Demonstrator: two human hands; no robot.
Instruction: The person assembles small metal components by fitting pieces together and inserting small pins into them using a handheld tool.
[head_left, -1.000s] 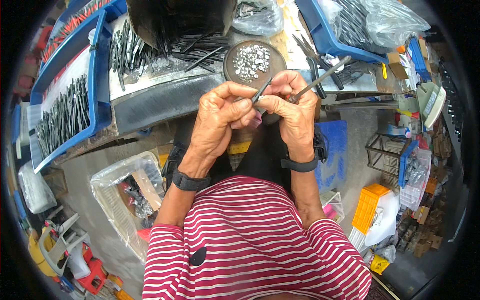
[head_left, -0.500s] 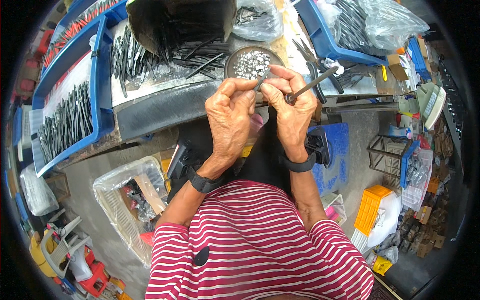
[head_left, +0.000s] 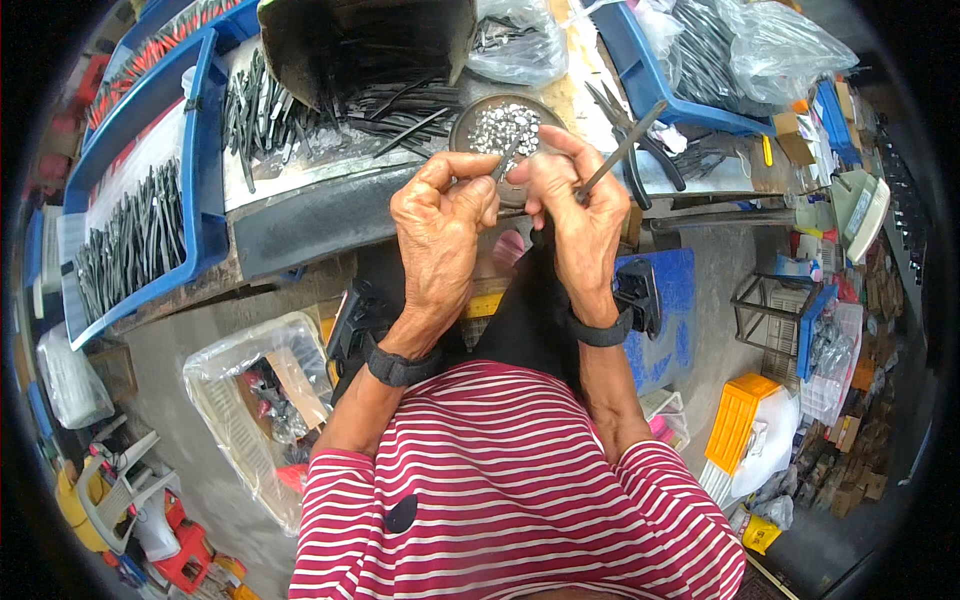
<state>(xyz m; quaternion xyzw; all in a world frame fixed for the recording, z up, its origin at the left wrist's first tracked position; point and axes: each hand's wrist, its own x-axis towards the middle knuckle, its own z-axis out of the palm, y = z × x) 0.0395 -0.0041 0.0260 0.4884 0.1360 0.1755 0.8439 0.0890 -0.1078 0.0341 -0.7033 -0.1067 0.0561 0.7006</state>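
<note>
My left hand (head_left: 440, 220) pinches a thin dark strip (head_left: 508, 157) between thumb and fingertips, its tip pointing up over a round brown dish (head_left: 460, 132). Small shiny silvery pieces (head_left: 500, 128) fill the dish. My right hand (head_left: 578, 215) is curled round a slim dark rod-shaped tool (head_left: 628, 145), which slants up and to the right. The right thumb and index finger, slightly blurred, are close to the strip; whether they touch it or hold a small piece cannot be made out.
Loose black strips (head_left: 262, 115) lie left of the dish, before a dark open container (head_left: 365, 40). Dark-handled pliers (head_left: 635, 135) rest at the right. Blue trays (head_left: 205, 215) of strips flank the bench. A black board (head_left: 315, 222) forms the front edge; a plastic-lined crate (head_left: 225, 425) sits below.
My left hand has shifted slightly left with the strip. The right thumb and fingers have drawn back from it, and the rod-shaped tool stands a little steeper.
</note>
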